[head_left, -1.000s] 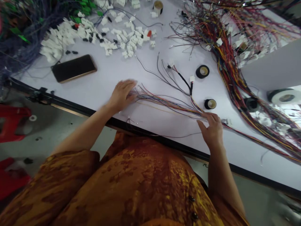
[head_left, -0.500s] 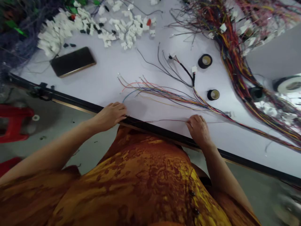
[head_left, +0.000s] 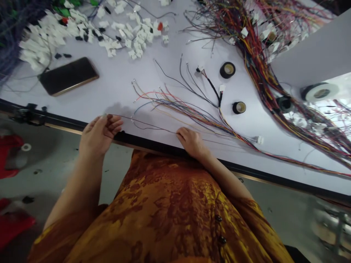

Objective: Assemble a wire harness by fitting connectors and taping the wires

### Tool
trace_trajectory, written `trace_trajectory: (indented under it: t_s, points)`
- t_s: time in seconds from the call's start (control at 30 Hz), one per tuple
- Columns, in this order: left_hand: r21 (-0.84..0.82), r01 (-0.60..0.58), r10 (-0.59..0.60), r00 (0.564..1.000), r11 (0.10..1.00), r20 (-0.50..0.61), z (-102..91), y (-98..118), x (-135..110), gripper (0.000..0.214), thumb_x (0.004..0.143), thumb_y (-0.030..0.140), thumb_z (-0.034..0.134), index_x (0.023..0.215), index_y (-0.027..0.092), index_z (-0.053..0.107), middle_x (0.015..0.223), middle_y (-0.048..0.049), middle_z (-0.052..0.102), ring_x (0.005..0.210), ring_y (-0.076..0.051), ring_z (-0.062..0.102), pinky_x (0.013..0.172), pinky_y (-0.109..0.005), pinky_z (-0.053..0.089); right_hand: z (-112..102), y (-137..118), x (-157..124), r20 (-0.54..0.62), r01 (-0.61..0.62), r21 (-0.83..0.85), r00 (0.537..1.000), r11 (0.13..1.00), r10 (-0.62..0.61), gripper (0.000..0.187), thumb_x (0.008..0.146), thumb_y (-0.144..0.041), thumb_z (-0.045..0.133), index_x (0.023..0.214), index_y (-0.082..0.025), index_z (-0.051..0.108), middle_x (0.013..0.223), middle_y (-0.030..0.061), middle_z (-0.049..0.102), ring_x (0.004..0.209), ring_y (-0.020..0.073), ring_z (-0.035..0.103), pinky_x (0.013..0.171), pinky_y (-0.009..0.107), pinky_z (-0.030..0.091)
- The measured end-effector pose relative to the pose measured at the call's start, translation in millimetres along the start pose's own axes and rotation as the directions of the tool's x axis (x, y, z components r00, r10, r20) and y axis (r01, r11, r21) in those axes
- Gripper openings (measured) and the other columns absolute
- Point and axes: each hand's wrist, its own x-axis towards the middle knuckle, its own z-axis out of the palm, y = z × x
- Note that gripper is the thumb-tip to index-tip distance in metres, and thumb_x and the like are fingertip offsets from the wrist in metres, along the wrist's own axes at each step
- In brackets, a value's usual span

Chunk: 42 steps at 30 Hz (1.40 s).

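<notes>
Near the table's front edge, my left hand [head_left: 100, 133] pinches the end of a thin dark wire [head_left: 145, 124] between thumb and forefinger, its other fingers curled. Further right, my right hand [head_left: 192, 141] is closed on the same wire, low over the white tabletop. Between them run two thin strands, one of which loops slightly. Behind my hands lies a wire harness [head_left: 192, 109] of many coloured wires, their loose ends fanned to the left. A branch wrapped in black tape carries a small white connector [head_left: 222, 88]. Another white connector [head_left: 259, 139] sits right of my right hand.
A phone [head_left: 68, 76] lies at the left, below a heap of white connectors [head_left: 41, 44]. Two rolls of black tape [head_left: 227, 69] stand beyond the harness. A thick bundle of wires [head_left: 260, 80] crosses the right side, near a white reel [head_left: 319, 92]. The table's black edge [head_left: 153, 141] runs before me.
My left hand has moved left and turned palm up, with the wire end in its pinch. My right hand has shifted left along the table. The camera view has shifted too.
</notes>
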Motion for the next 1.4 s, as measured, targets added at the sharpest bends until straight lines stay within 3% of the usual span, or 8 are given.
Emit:
trace_trajectory:
  t_s: [0.17, 0.3, 0.33, 0.47, 0.63, 0.87, 1.07, 1.4]
  points:
    - [0.352, -0.1, 0.056, 0.99, 0.931, 0.133, -18.0, -3, -18, 0.029, 0.085, 0.04, 0.069, 0.067, 0.018, 0.064, 0.057, 0.0009, 0.067, 0.045, -0.01, 0.06, 0.04, -0.018, 0.047, -8, -12, 19, -0.08, 0.025, 0.141, 0.997, 0.99, -0.014, 0.018, 0.1, -0.026, 0.047, 0.095, -0.017, 0.063, 0.092, 0.0054, 0.07, 0.084, 0.0156, 0.062, 0.074, 0.026, 0.039]
    - [0.48, 0.005, -0.366, 0.653, 0.877, 0.663, 12.6, -23, -38, 0.031, 0.071, 0.044, 0.083, 0.089, 0.019, 0.077, 0.088, -0.0093, 0.078, 0.077, -0.023, 0.074, 0.065, -0.031, 0.061, -4, -36, 24, -0.041, 0.128, 0.174, 0.992, 0.976, -0.123, 0.023, 0.102, -0.028, 0.043, 0.094, -0.019, 0.063, 0.092, 0.0042, 0.071, 0.084, 0.0149, 0.062, 0.073, 0.026, 0.039]
    - [0.375, 0.047, -0.314, 0.648, 0.926, 0.694, 26.9, -30, -43, 0.041, 0.07, 0.045, 0.085, 0.101, 0.02, 0.077, 0.103, -0.0111, 0.077, 0.095, -0.027, 0.074, 0.08, -0.035, 0.062, -1, -43, 25, -0.017, 0.166, 0.176, 0.986, 0.97, -0.166, 0.024, 0.102, -0.03, 0.042, 0.096, -0.019, 0.063, 0.096, 0.004, 0.071, 0.085, 0.0149, 0.063, 0.072, 0.026, 0.039]
    - [-0.107, 0.036, 0.029, 0.835, 0.994, 0.549, 74.2, -45, -46, 0.043, 0.087, 0.055, 0.066, 0.101, 0.016, 0.075, 0.122, -0.0145, 0.072, 0.119, -0.027, 0.066, 0.107, -0.039, 0.05, 8, -56, 26, 0.016, 0.234, 0.219, 0.97, 0.947, -0.243, 0.028, 0.104, -0.034, 0.038, 0.102, -0.023, 0.064, 0.107, 0.0035, 0.072, 0.089, 0.0153, 0.066, 0.072, 0.026, 0.044]
    - [-0.295, 0.099, 0.023, 0.924, 0.95, 0.382, 77.4, -36, -29, 0.033, 0.092, 0.047, 0.061, 0.095, 0.018, 0.074, 0.082, -0.0067, 0.077, 0.091, -0.022, 0.074, 0.099, -0.041, 0.054, -10, -28, 37, -0.188, 0.269, 0.286, 0.957, 0.92, -0.221, 0.024, 0.101, -0.029, 0.046, 0.105, -0.018, 0.067, 0.1, 0.0072, 0.07, 0.091, 0.0158, 0.065, 0.084, 0.027, 0.048]
    - [-0.26, 0.22, -0.124, 0.933, 0.94, 0.338, 70.7, -32, -20, 0.027, 0.09, 0.038, 0.065, 0.103, 0.014, 0.069, 0.057, 0.0019, 0.059, 0.061, -0.014, 0.066, 0.06, -0.024, 0.052, -43, -37, 113, -0.163, 0.173, -0.112, 0.968, 0.979, -0.19, 0.029, 0.101, -0.026, 0.044, 0.099, -0.019, 0.071, 0.101, 0.0091, 0.066, 0.099, 0.021, 0.06, 0.084, 0.032, 0.047]
    - [-0.313, 0.214, -0.131, 0.955, 0.925, 0.265, 68.4, -31, -23, 0.022, 0.085, 0.032, 0.071, 0.1, 0.015, 0.065, 0.064, 0.0018, 0.061, 0.055, -0.01, 0.062, 0.053, -0.02, 0.048, -12, -87, 176, -0.035, 0.246, -0.383, 0.959, 0.89, -0.28, 0.032, 0.087, -0.018, 0.065, 0.116, -0.006, 0.064, 0.123, 0.0226, 0.06, 0.115, 0.0327, 0.054, 0.095, 0.044, 0.044]
    - [-0.348, 0.116, -0.046, 0.978, 0.93, 0.203, 84.2, -6, 6, 0.017, 0.08, 0.023, 0.073, 0.094, 0.016, 0.067, 0.066, 0.003, 0.057, 0.051, -0.006, 0.054, 0.049, -0.018, 0.042, -64, -85, 230, 0.21, 0.263, 0.074, 0.939, 0.962, -0.273, 0.017, 0.082, -0.015, 0.058, 0.088, -0.009, 0.072, 0.079, 0.0075, 0.068, 0.075, 0.0161, 0.059, 0.071, 0.03, 0.044]
